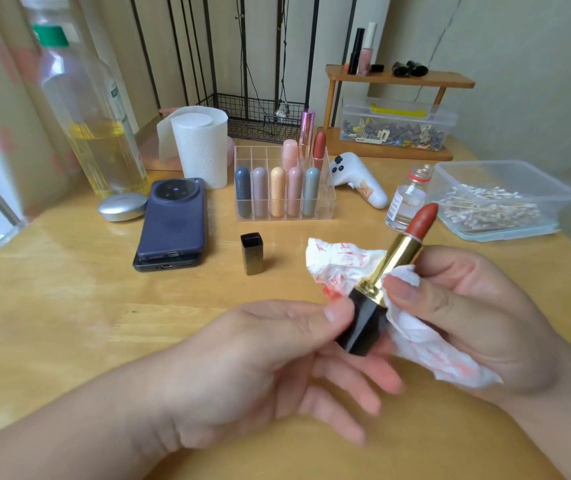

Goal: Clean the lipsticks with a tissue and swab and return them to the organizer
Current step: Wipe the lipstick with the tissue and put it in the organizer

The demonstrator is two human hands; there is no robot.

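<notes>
Wiping step, by the look of it; lipstick (394, 261) uncapped, bullet wound out, tilted up to the right above the table (69, 306), held between both hands; left hand (259, 368) pinches the black base, thumb on top, other fingers loose beneath; right hand (478, 306) grips a red-smeared tissue (342, 261), thumb pressing it to the gold tube just above the base; cap (252, 252) stands alone on the table, well left of the hands. Next move, I'd judge: finish the tube, perhaps a swab at the collar, wind the bullet down, fetch the cap, then find a free cell. Organizer (259, 155) clear, behind the cap; five capped sticks (278, 192) in the front row, three taller at back right, back-left cells vacant. Open box (536, 176) at right holds swabs (484, 206); small bottle (407, 199) beside it, part full of clear liquid.
</notes>
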